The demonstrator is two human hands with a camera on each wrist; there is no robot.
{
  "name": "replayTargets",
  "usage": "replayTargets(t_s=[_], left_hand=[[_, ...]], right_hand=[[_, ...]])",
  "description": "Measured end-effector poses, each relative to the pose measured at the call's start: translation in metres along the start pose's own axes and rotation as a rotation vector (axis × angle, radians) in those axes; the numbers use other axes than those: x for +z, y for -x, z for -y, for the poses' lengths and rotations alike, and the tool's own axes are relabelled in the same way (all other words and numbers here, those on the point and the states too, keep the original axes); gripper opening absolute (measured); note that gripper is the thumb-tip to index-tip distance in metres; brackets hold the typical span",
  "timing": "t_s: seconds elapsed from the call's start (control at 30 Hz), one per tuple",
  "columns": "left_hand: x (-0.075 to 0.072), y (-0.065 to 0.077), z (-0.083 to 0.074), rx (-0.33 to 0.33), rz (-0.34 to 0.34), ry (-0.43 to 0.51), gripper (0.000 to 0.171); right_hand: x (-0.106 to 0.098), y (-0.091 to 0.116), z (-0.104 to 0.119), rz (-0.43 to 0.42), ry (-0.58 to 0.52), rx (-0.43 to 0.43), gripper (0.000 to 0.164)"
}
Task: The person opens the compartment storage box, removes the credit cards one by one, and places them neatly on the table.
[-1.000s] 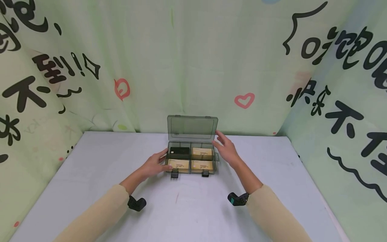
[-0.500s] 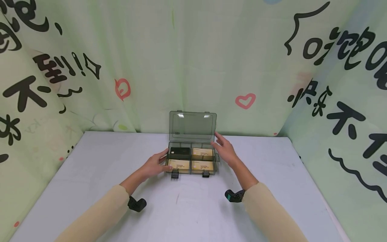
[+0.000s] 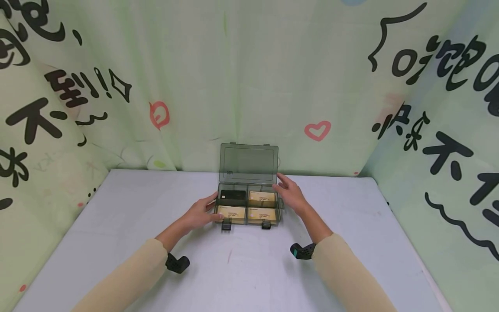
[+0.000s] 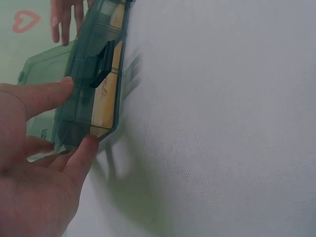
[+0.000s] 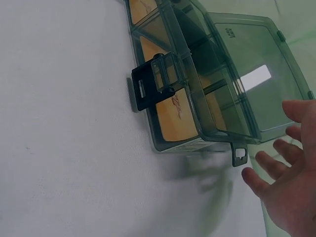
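A see-through grey plastic storage box (image 3: 247,223) stands on the table with its hinged lid (image 3: 248,162) raised at the back. Tan printed cards or packs (image 3: 262,213) fill both front compartments and the back right one. In the back left compartment lies a flat black piece (image 3: 233,195) with a small pale square. My left hand (image 3: 199,212) holds the box's left end; the left wrist view shows the thumb on the upper rim and a finger at the lower corner. My right hand (image 3: 291,195) is beside the right end near the lid, fingers spread, apart from the box in the right wrist view.
Two dark latches (image 3: 226,224) hang off the box's front. The white table (image 3: 249,273) runs back to a printed curtain (image 3: 249,78) just behind the lid; curtains also flank both sides. Both wrists carry a black camera (image 3: 177,263).
Over the last second the lid has tipped farther back and now stands steady. My right hand and forearm have drawn slightly to the left. My left hand stays on the box.
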State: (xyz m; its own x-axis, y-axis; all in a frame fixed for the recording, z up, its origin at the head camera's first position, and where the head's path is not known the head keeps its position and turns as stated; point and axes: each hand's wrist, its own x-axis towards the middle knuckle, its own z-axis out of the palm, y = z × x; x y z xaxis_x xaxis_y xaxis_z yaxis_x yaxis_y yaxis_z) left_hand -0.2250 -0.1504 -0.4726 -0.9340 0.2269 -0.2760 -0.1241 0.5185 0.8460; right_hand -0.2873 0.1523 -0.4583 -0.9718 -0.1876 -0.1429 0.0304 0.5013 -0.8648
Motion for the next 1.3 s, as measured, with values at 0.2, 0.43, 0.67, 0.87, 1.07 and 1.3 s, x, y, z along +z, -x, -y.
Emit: replayTargets(t_s=[0.2, 0.43, 0.67, 0.87, 1.07, 1.3], left_hand=[[0.0, -0.001, 0.002, 0.001, 0.0, 0.01, 0.085], [0.0, 0.001, 0.0, 0.006, 0.007, 0.009, 0.086], [0.001, -0.001, 0.0, 0.012, 0.015, 0.009, 0.085], [0.001, 0.0, 0.0, 0.021, 0.022, 0.01, 0.085], [0.001, -0.001, -0.001, 0.024, 0.03, 0.017, 0.086], [-0.002, 0.0, 0.0, 0.009, 0.023, 0.007, 0.087]], right_hand=[[0.003, 0.002, -0.005, -0.017, 0.052, -0.002, 0.042], [0.01, 0.004, -0.011, -0.03, 0.203, -0.04, 0.03], [0.012, -0.002, -0.007, -0.035, 0.367, -0.127, 0.027], [0.013, -0.005, -0.009, -0.005, 0.472, -0.133, 0.029], [0.015, -0.007, -0.008, 0.009, 0.518, -0.113, 0.03], [0.021, -0.01, -0.007, 0.029, 0.545, -0.093, 0.031]])
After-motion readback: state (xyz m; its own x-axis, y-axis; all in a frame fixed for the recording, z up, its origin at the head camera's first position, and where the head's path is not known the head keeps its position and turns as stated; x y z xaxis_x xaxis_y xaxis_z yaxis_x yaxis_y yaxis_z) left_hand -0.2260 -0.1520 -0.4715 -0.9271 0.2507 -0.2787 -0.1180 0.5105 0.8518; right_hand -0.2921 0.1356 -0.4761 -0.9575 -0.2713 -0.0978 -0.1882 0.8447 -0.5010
